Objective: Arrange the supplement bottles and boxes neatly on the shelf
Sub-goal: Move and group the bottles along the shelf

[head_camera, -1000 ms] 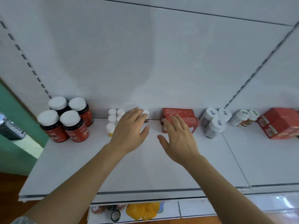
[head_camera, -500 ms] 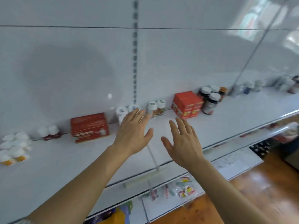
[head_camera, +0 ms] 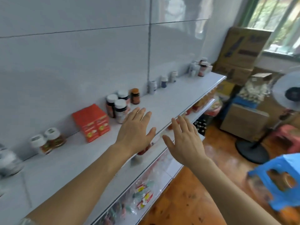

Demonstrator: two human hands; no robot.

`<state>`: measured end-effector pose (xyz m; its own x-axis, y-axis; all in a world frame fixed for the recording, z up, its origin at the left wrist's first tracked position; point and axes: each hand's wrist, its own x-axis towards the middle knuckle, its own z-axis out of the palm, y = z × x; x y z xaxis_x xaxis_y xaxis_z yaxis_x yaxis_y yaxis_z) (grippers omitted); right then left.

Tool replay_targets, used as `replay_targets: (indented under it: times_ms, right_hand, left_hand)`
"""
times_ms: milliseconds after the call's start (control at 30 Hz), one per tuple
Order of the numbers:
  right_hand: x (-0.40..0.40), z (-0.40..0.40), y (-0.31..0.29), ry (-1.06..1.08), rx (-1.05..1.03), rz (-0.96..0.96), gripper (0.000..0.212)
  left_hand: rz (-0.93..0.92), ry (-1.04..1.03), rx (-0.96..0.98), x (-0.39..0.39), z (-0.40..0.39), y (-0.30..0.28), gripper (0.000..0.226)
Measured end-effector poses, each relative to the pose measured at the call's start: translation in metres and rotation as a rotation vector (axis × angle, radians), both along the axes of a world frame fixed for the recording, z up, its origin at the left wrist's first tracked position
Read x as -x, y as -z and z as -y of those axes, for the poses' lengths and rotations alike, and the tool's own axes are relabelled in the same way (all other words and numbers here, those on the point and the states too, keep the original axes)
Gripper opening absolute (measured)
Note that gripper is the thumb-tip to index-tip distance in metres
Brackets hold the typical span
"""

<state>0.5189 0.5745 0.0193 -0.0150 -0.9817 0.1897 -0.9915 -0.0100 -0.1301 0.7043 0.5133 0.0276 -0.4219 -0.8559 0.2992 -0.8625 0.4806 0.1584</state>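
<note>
1. Blurred and cut off at the left edge of the shelf (head_camera: 170, 101): a pale bottle shape (head_camera: 8, 159), label unreadable.
2. Hard to read at the far right end of the shelf, by the back wall: a cluster of small bottles (head_camera: 200, 68), colours smeared, count uncertain.
3. Partly hidden behind the left hand (head_camera: 135, 132): the base of the nearest of three dark bottles with white caps (head_camera: 120, 109), standing together at the back of the shelf.
4. Just left of those, touching each other at the back: two red boxes (head_camera: 91, 123). Further left, two white-capped brown bottles (head_camera: 47, 142). Right of the dark trio, an orange-capped bottle (head_camera: 135, 95); beyond it three small bottles (head_camera: 164, 81), spaced apart along the back.
5. Left hand flat above the front half of the shelf, fingers straight and spread, holding nothing.
6. Right hand (head_camera: 186, 140) past the front edge of the shelf, over the lower shelf, fingers straight and spread, holding nothing.
7. Bare shelf surface along the whole front edge.
8. Off the right end: stacked cardboard cartons (head_camera: 243, 51), a standing fan (head_camera: 290, 95), a blue stool (head_camera: 279, 181).
</note>
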Motion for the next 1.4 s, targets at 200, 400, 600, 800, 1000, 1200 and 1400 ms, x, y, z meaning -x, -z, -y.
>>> replay_targets:
  times_ms: [200,400,600,800,1000,1200,1400]
  right_hand:
    - [0.119,0.063,-0.014,0.148,0.020,-0.047,0.074]
    - [0.223,0.127,-0.018,0.229,0.030,-0.072,0.074]
    - [0.324,0.196,-0.011,0.232,0.043,-0.041,0.072]
    - [0.424,0.280,-0.013,0.084,0.067,-0.018,0.067]
    - [0.485,0.378,-0.018,-0.072,0.023,-0.039,0.067]
    - [0.508,0.487,-0.013,-0.229,0.010,-0.070,0.066]
    - [0.515,0.589,-0.005,-0.349,0.076,-0.081,0.059]
  left_hand:
    - [-0.053,0.133,0.007,0.134,0.087,-0.002,0.068]
    - [-0.061,0.208,-0.005,0.252,0.165,-0.011,0.060]
    - [-0.042,0.214,-0.017,0.354,0.240,-0.002,0.058]
    - [-0.091,0.071,-0.056,0.436,0.309,0.009,0.055]
    - [-0.117,-0.083,-0.102,0.482,0.372,0.009,0.054]
    - [-0.187,-0.216,-0.103,0.501,0.455,0.016,0.047]
    - [-0.182,-0.287,-0.115,0.515,0.544,0.036,0.045]
